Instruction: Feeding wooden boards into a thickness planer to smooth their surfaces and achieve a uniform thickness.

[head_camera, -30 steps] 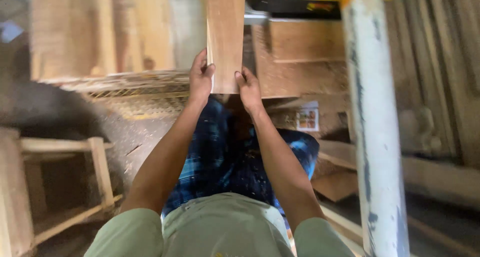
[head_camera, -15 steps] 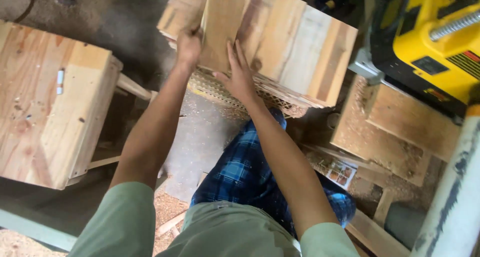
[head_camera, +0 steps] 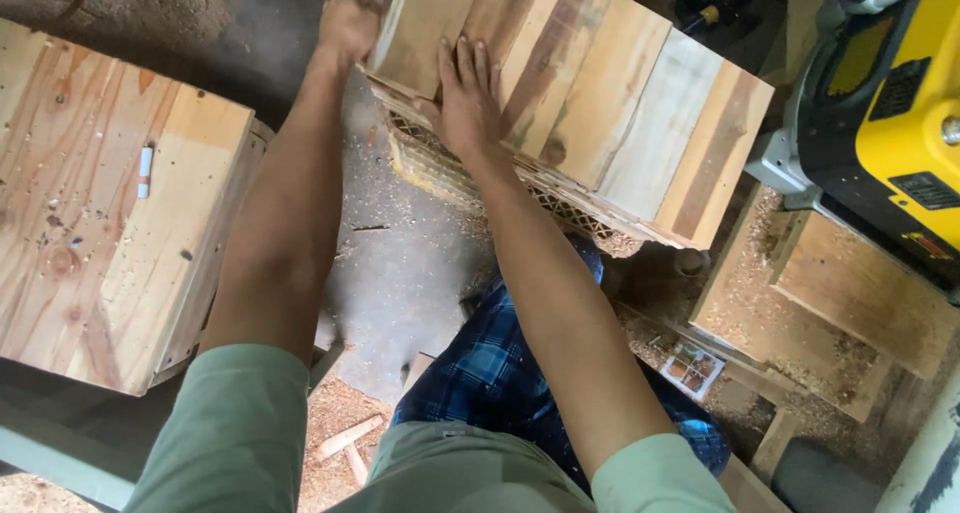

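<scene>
Left hand (head_camera: 347, 25) curled around the plank's (head_camera: 430, 28) edge, right hand (head_camera: 468, 98) spread flat on it (atop the board stack (head_camera: 640, 113)).

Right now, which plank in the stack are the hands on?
The plank at the stack's left end. The left hand holds its far edge, the right hand lies flat by its near edge. No hand touches the other planks.

My one camera sits on the head, looking steeply down and close past both arms onto boards (head_camera: 590, 93) and floor (head_camera: 400, 273).
</scene>
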